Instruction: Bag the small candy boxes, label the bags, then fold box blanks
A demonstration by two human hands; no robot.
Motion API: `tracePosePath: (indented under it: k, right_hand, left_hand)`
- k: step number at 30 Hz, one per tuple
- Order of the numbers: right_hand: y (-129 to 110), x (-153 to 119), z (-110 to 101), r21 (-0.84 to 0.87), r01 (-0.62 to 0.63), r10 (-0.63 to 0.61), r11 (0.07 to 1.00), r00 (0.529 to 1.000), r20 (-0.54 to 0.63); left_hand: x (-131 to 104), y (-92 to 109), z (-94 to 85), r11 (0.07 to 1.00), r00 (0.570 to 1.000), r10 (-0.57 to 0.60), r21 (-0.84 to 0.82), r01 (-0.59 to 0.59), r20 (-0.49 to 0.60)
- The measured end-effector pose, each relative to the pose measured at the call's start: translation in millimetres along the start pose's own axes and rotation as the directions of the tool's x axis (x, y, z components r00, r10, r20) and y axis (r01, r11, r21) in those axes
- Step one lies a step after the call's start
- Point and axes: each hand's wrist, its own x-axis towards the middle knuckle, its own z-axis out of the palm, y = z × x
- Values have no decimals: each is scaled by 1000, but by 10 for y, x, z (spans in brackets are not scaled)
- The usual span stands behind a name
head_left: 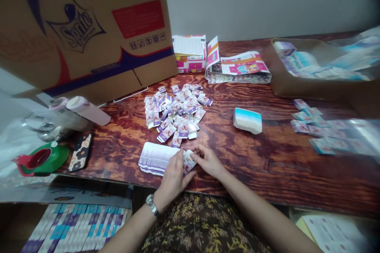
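Note:
My right hand (pixel 209 161) pinches the upper right edge of a small white floral box (pixel 189 161) with purple at its lower edge. Beside it, my left hand (pixel 175 174), with a watch at the wrist, has its fingers over the right end of a row of white and purple flat boxes (pixel 157 156) and its thumb by the small box. Whether the left fingers grip anything is hidden. Behind both hands lies a loose pile of small floral boxes (pixel 178 106). A stack of blue and white cartons (pixel 247 120) sits to the right.
A large Sprite cardboard box (pixel 89 31) stands at the back left. Near it are a pink bottle (pixel 89 110), a phone (pixel 80 152) and a green and red tape dispenser (pixel 44 159). An open carton (pixel 308 87) and scattered boxes (pixel 320 126) are at the right.

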Motion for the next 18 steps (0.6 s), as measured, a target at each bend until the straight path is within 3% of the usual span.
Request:
tracePosePath:
  k: [3,9,14,18]
  right_hand:
    - [-98,-8,-7,113,-27,27,993,1000,1]
    - [-283,-15,-85,-185,93,-111,978,990,-91]
    - [-344,-95,-95,-255,222,-262,941,955,-136]
    - [-346,-209,-39,-318,346,-391,883,916,-87]
  left_hand:
    - [-1,53,50,998,1000,-8,67,9,-12]
    - [9,22,42,999,999,-48,9,48,-7]
    - [59,31,-53,988,984,-143,-77,135,-108]
    - [128,73,-118,979,976,-166,-142,147,-138]
